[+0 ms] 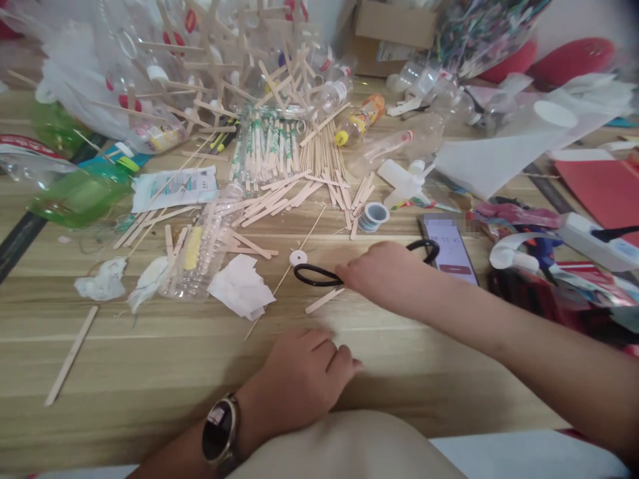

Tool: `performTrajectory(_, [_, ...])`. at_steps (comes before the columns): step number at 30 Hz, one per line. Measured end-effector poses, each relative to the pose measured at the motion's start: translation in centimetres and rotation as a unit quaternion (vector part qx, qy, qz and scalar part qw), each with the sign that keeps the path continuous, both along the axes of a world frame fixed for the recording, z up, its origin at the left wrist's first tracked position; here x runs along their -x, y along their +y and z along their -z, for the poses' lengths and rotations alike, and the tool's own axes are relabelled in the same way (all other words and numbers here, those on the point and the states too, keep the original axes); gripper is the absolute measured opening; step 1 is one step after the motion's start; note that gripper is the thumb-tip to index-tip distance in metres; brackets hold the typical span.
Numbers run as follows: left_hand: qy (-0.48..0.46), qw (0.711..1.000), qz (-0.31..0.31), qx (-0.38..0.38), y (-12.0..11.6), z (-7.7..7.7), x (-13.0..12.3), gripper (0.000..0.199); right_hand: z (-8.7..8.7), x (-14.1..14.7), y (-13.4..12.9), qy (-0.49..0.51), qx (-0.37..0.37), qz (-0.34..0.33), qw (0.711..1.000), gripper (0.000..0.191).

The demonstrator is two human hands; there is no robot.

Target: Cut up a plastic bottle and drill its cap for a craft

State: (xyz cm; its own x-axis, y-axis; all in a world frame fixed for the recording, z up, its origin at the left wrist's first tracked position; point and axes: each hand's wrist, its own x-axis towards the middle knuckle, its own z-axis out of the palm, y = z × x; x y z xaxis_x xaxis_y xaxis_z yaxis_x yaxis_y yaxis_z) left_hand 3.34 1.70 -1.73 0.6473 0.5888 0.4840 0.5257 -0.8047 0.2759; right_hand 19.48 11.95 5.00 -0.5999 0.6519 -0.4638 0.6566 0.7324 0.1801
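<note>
My right hand (382, 269) is closed over the middle of what looks like black-handled scissors (314, 279). One thin black loop sticks out on each side of the hand, and the blades are hidden. The far loop overlaps the phone. Close to the near loop are a small white disc (298, 258) with a thin bamboo skewer (283, 283) lying by it, and a flat wooden stick (323, 301). My left hand (304, 372), wearing a watch (220, 431) at the wrist, is low over the table's front part. Its fingers curl inward, and anything inside them is hidden.
Crumpled white paper (242, 286), a clear ribbed bottle (200, 249) and a spool (373, 217) lie ahead. Wooden sticks (279, 199) spread before a tall bottle-and-stick structure (200, 60). A green bottle (82, 193) is at left; a phone (446, 246) and power strip (599, 243) are at right.
</note>
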Motion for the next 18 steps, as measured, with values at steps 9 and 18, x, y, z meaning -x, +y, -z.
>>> performTrajectory(9, [0.157, 0.985, -0.048, 0.056, 0.7, 1.6, -0.3, 0.015, -1.5, 1.7, 1.8, -0.038, 0.057, -0.026, 0.997, 0.021])
performTrajectory(18, [0.244, 0.967, -0.041, 0.058, 0.7, 2.1, -0.7, 0.02, -2.9, 0.6, 1.0, -0.024, 0.046, 0.056, 0.997, 0.015])
